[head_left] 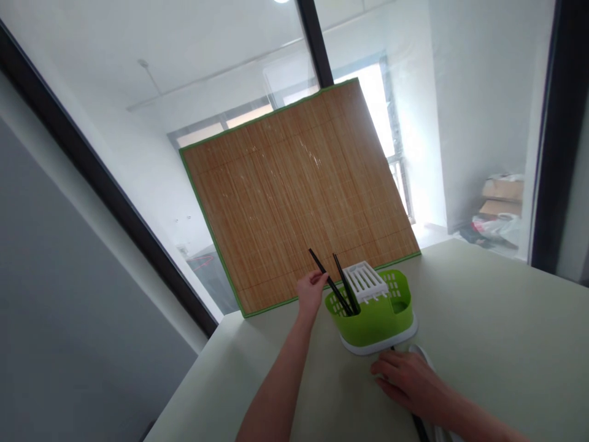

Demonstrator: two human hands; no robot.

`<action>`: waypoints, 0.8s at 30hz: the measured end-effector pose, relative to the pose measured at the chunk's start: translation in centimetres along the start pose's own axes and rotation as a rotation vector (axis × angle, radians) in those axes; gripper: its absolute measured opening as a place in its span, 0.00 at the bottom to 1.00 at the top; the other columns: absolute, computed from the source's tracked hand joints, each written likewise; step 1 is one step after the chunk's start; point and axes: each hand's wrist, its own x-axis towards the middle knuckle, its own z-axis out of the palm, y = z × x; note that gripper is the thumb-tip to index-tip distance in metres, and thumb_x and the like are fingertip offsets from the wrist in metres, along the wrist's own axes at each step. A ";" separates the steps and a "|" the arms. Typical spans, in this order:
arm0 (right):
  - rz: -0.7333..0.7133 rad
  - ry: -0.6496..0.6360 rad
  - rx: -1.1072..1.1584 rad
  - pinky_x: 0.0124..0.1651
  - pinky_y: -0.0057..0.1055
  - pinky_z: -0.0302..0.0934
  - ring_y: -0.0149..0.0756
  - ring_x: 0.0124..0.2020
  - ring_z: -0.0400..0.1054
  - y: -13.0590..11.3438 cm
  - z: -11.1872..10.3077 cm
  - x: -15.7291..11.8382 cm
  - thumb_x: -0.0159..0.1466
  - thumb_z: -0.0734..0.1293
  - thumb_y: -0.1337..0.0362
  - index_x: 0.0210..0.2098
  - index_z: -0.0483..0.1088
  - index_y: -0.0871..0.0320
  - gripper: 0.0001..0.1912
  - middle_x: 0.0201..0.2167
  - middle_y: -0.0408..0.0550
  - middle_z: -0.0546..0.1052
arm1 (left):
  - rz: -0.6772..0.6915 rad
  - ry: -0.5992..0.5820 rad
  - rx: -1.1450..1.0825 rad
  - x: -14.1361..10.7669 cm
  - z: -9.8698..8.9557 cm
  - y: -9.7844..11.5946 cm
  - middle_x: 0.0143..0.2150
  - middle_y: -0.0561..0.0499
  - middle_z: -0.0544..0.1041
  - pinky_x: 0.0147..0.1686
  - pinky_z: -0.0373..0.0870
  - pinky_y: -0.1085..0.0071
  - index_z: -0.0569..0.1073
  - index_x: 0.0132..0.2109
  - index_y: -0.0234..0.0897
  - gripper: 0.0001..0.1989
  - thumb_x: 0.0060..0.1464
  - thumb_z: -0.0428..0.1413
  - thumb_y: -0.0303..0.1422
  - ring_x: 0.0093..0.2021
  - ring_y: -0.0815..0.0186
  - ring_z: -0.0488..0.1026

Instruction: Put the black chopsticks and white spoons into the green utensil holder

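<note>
A green utensil caddy (370,324) with a white slotted top piece (367,280) and a white base stands on the table. Pinched between the fingertips of my left hand (311,291) is a black chopstick (337,293), its lower end inside the caddy's left compartment. More black chopsticks (343,276) lean in that same compartment. In front of the caddy, my right hand (405,376) has its fingers curled over another black chopstick (419,428) lying on the table; the hand hides its middle. A metal spoon (421,353) lies beside that hand, partly covered by it.
Behind the caddy, a bamboo mat (299,196) with green edging leans against a glass partition with dark frames. The pale table (488,331) ends at the glass and along its left edge. Boxes and bags (501,205) sit beyond the glass.
</note>
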 end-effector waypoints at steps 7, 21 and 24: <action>-0.007 -0.006 -0.097 0.31 0.30 0.48 0.34 0.33 0.67 0.1 -0.1 0.1 0.66 0.57 0.66 0.36 0.66 0.54 0.07 0.33 0.43 0.73 | -0.116 -0.127 0.132 0.7 2.0 -3.9 0.31 0.44 0.80 0.35 0.74 0.68 0.79 0.33 0.32 0.09 0.43 0.64 0.32 0.34 0.62 0.78; 0.064 0.027 -0.136 0.33 0.30 0.52 0.34 0.31 0.67 0.6 -0.4 0.2 0.67 0.57 0.66 0.33 0.67 0.55 0.09 0.31 0.44 0.73 | -0.009 -0.009 0.283 -1.6 0.9 -2.0 0.47 0.41 0.76 0.44 0.69 0.66 0.75 0.46 0.35 0.17 0.50 0.59 0.37 0.44 0.60 0.73; 0.117 0.066 -0.101 0.34 0.29 0.54 0.35 0.33 0.68 1.2 -0.8 0.2 0.67 0.56 0.65 0.35 0.69 0.55 0.10 0.31 0.44 0.74 | 0.136 0.167 0.257 -5.3 -0.4 -1.1 0.51 0.43 0.72 0.44 0.69 0.68 0.70 0.50 0.37 0.17 0.55 0.53 0.39 0.47 0.62 0.70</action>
